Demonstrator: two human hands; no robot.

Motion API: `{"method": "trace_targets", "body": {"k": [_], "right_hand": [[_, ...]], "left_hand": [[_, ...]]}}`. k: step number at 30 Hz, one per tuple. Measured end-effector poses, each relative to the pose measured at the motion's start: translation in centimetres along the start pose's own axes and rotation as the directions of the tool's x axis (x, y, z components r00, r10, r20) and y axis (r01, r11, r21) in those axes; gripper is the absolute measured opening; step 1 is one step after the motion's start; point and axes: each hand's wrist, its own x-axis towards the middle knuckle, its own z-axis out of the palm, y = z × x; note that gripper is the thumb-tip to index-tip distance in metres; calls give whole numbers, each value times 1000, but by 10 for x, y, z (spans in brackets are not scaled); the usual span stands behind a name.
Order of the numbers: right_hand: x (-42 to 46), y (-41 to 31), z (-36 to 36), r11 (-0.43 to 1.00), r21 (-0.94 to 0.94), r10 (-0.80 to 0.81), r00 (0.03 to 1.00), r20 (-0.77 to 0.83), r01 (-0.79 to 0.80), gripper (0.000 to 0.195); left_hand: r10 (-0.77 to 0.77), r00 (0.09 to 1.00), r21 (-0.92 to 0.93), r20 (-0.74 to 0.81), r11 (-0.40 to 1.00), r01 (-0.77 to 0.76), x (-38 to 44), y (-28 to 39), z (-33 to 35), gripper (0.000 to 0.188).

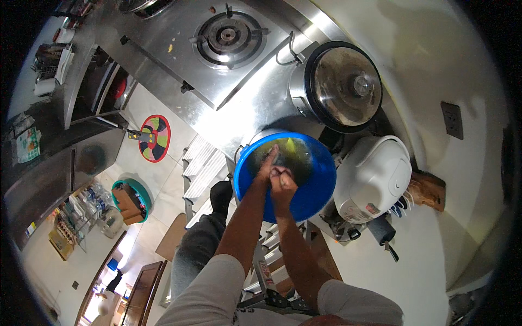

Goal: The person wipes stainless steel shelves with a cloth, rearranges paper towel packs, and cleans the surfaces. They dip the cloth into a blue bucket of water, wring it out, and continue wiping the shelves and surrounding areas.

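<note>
A round blue plastic basin (322, 199) is in front of me at the edge of the steel counter. Dark greenish liquid (299, 161) covers its bottom, with a bright yellow-green reflection or patch near the far side. My left hand (270, 161) reaches into the basin, its fingers pointing toward the far rim and partly lost in the murk. Close beside it, my right hand (283, 180) is curled with bent fingers. Whether either hand grips something is hidden.
A gas burner (228, 36) and a large lidded pot (346, 85) stand beyond the basin. To the right are a white electric water dispenser (375, 179) and a wooden knife block (428, 189). Aluminium ladder steps (204, 163) stand at the left, near my foot.
</note>
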Motion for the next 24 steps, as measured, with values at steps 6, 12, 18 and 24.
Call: {"method": "trace_targets", "body": {"k": [6,12,18,24], "right_hand": [[23,31,14,651,-541,-604,795,55,532,17],[35,126,11,959,-174,-238,968,-82,221,19],[25,40,19,908,-260,-321,944,75,329,24],[64,112,17,743,-619,-205,967,152,255,16]], "left_hand": [[477,724,491,-499,844,-218,43,-53,-23,18],[415,768,223,-488,910,-350,-9,-44,11,7],[471,779,261,-414,881,-394,20,-37,-25,17],[213,900,-18,-379,971,-238,-4,3,-1,36]]}}
